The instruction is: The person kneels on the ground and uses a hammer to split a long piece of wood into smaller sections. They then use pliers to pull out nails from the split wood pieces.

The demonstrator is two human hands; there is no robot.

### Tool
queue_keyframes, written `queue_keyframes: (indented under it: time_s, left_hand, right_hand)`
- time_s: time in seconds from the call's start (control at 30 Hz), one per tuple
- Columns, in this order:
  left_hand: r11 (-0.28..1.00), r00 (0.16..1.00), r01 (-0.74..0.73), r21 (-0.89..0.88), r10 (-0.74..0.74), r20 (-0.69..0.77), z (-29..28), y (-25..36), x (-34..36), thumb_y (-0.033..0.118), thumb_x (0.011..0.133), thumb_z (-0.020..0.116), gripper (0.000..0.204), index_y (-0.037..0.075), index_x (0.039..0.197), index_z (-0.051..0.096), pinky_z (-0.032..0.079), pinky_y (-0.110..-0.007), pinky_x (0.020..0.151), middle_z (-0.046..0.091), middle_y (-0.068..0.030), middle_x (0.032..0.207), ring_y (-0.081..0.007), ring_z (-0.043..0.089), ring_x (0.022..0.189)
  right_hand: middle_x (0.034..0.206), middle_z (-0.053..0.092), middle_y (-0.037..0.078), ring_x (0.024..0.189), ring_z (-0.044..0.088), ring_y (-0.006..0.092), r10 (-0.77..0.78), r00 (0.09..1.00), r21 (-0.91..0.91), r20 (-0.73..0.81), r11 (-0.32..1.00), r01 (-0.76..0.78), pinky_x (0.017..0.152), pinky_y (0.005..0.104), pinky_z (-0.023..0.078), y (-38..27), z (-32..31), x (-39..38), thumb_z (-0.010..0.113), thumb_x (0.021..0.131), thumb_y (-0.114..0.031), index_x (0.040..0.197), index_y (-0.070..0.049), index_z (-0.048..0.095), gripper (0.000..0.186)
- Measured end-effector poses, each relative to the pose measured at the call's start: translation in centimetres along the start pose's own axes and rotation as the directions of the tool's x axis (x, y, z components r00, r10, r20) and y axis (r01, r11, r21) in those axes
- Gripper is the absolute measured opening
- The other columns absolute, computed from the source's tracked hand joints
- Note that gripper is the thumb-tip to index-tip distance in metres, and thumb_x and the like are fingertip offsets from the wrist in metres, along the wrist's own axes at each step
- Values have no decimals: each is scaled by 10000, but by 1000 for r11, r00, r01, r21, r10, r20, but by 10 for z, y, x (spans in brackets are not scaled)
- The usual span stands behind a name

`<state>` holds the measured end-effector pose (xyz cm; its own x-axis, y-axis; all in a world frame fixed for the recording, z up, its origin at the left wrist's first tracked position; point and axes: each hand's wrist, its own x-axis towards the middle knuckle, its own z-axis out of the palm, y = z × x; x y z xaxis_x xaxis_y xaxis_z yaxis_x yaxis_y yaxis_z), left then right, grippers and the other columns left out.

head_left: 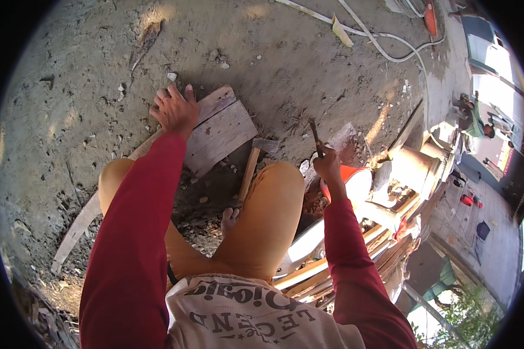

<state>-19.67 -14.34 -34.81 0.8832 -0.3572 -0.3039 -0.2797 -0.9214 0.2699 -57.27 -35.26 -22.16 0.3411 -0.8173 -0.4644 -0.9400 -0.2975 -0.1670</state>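
My left hand (176, 111) rests with fingers spread at the upper edge of a long narrow plank (78, 232), which runs down-left under my forearm. A squarish weathered board (218, 139) lies against the plank, just right of that hand. Right of the boards, my right hand (327, 164) is closed around a dark narrow tool (315, 134) pointing up and away; its exact kind is unclear. Between the board and my right knee, a hammer with a wooden handle (249, 174) lies on the dirt ground (99, 75). My bare foot shows between my bent legs.
A red-rimmed bucket (355, 177) stands beside my right hand, with stacked timber (308, 273) and sacks to the right. A pale hose (384, 55) curves across the ground at top. A person in green (477, 125) is farther off on the right, near a building.
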Motion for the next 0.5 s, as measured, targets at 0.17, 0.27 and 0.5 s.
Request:
queue_keyframes:
  time_s: [0.17, 0.27, 0.5]
  left_hand:
    - [999, 999, -11, -42, 10, -33, 0, -1, -4, 563, 1038, 480, 662, 30, 1425, 544, 334, -624, 1068, 557, -225, 1335, -406, 515, 1287]
    - [996, 1000, -22, -84, 21, -16, -1, 0, -7, 587, 1027, 481, 700, 24, 1441, 533, 318, -633, 1090, 546, -235, 1360, -415, 500, 1312]
    - [948, 981, -120, -296, 159, 112, -18, -66, 66, 739, 966, 454, 886, 31, 1495, 515, 287, -557, 1203, 520, -249, 1492, -429, 421, 1431]
  right_hand:
    - [988, 706, 333, 1005, 701, 485, -27, 997, 15, -65, 999, 29, 834, 525, 534, 33, 33, -3, 591, 735, -47, 1250, -88, 754, 542]
    - [812, 708, 237, 797, 725, 339, 92, 993, 14, -79, 996, -91, 729, 429, 535, 50, 46, -12, 708, 776, -119, 1116, -59, 775, 352]
    - [1028, 749, 257, 1021, 724, 424, 97, 988, 112, -122, 990, -84, 867, 508, 547, 32, 103, -39, 781, 790, -269, 1167, -82, 770, 421]
